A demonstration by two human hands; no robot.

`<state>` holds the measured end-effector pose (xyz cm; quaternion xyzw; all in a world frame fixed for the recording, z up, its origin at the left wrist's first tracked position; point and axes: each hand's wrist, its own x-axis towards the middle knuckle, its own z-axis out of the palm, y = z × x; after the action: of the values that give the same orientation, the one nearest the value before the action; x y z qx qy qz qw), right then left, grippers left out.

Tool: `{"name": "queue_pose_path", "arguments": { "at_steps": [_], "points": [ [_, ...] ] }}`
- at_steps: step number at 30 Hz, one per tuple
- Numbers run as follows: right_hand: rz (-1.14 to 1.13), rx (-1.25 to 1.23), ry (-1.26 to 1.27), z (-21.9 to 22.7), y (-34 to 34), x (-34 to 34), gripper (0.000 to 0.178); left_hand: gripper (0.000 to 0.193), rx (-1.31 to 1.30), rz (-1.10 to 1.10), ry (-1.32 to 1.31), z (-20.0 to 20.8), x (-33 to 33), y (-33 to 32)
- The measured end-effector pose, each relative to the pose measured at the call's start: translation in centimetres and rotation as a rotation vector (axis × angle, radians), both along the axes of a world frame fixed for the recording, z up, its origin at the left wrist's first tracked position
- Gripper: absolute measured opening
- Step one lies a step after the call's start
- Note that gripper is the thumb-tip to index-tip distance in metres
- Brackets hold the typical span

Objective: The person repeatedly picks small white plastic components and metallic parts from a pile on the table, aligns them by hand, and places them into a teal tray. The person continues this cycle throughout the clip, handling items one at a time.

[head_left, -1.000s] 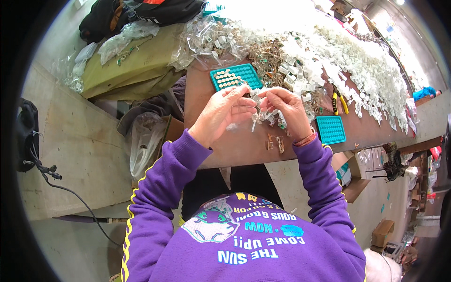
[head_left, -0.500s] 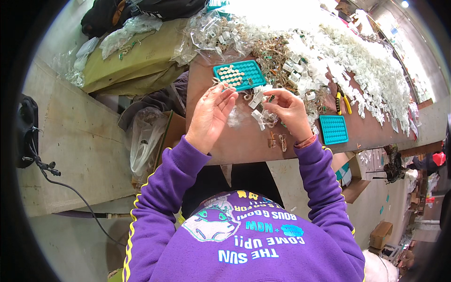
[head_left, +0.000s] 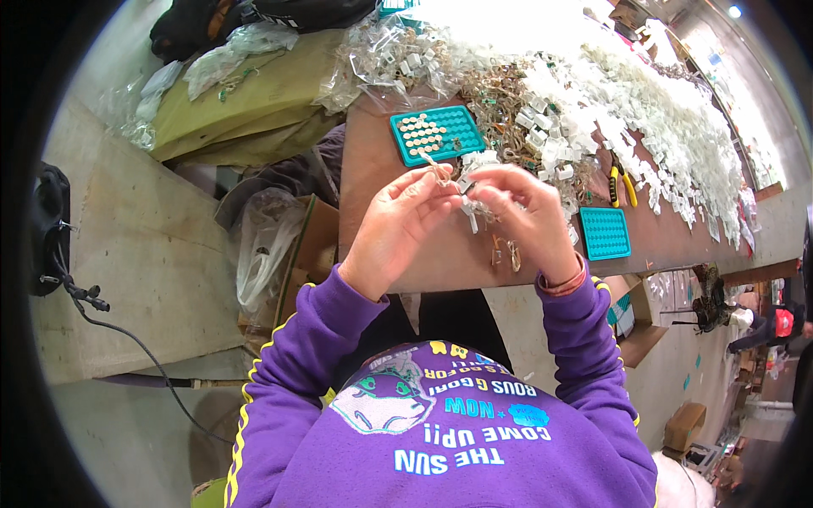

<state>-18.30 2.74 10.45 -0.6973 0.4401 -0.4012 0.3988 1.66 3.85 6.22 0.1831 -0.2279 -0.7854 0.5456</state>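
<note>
Over the near part of the table, my two hands have come together. My left hand [head_left: 405, 218] is closed, thumb against fingers, on a thin beige wire [head_left: 437, 166] that sticks up past the fingertips. Right beside it my right hand [head_left: 532, 216] is closed in a pinch; whatever lies in it is too small to tell. Just beyond the hands lies a teal tray [head_left: 471, 127] with dimpled rows, its left part filled with round cream pieces [head_left: 423, 133]. White plastic housings [head_left: 480, 158] lie by the fingertips, partly hidden by the hands.
A tangle of wires [head_left: 495, 106] and a big heap of white plastic pieces [head_left: 660, 127] cover the far and right table. Yellow-handled pliers [head_left: 627, 188] and a second teal tray [head_left: 605, 233] lie at right. A cardboard box [head_left: 306, 245] with a plastic bag [head_left: 267, 245] stands at left.
My right hand has moved left to meet my left hand, which has shifted right and closed. The beige wire now stands out from the left fingertips.
</note>
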Motion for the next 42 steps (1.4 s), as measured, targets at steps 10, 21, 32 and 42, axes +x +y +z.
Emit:
{"name": "queue_pose_path", "arguments": {
  "at_steps": [10,21,32,42],
  "points": [
    [-0.055,-0.059,-0.166,0.0,4.4,0.2,0.017,0.029,-0.049,0.017,-0.025,0.2,-0.8,2.2],
    [-0.057,-0.431,0.212,0.3,5.3,-0.4,0.018,0.022,-0.131,0.089,-0.18,-0.2,0.2,2.5],
    [0.135,-0.326,0.265,-0.9,5.1,-0.2,0.01,0.018,-0.012,-0.045,-0.127,0.6,-0.6,3.3],
    [0.077,-0.153,0.203,0.6,3.8,-0.6,0.004,0.015,-0.334,-0.123,-0.608,2.0,0.2,3.6]
  ]
}}
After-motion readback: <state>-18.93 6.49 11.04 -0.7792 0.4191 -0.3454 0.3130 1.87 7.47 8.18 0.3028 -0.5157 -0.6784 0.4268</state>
